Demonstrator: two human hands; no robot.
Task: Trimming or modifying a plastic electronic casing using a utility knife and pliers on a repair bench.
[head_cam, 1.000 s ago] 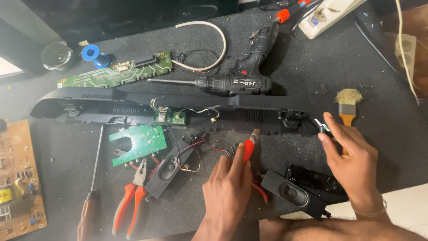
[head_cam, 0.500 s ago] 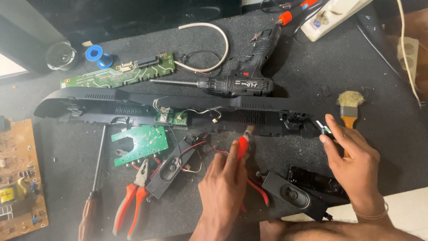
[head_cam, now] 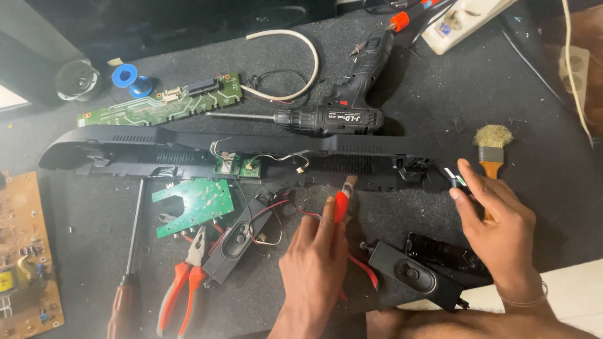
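Head view, looking down on a dark grey felt-like bench top (head_cam: 440,94). At 6 o'clock, left hand (head_cam: 314,263), clenched around red-handled metal cutting pliers (head_cam: 341,204); nose of the tool aimed toward 12 o'clock, just short of the lower edge of the long black plastic speaker-bar housing (head_cam: 157,147). At 4 o'clock, right hand (head_cam: 496,220), thumb and forefinger pinched on thin green, white and black wire ends (head_cam: 455,177) at the housing's right-hand tip. Long axis of the housing running from 9 to 3 o'clock; wire ends lying toward 2 o'clock from the tool's nose, well apart from it, so nearer by far to the right hand. Red and black leads (head_cam: 295,210) trailing just beside the tool toward a black oval speaker unit (head_cam: 239,242) at 7 o'clock; a second black oval speaker unit (head_cam: 411,276) between the two hands. Beyond the housing at 12 o'clock, a black cordless drill (head_cam: 339,116) lying on its side, with a small pale-lettered label on its body. At 11 o'clock, a long narrow green circuit board (head_cam: 163,103) with white markings and a blue spool (head_cam: 125,75). At 8 o'clock, a small notched green circuit board (head_cam: 191,204), orange-handled pliers (head_cam: 182,289) and a brown-handled screwdriver (head_cam: 125,295). At 9 o'clock, a tan circuit board (head_cam: 22,263). At 2 o'clock, a wooden-handled bristle brush (head_cam: 492,147); at 1 o'clock, a white power strip (head_cam: 465,22).
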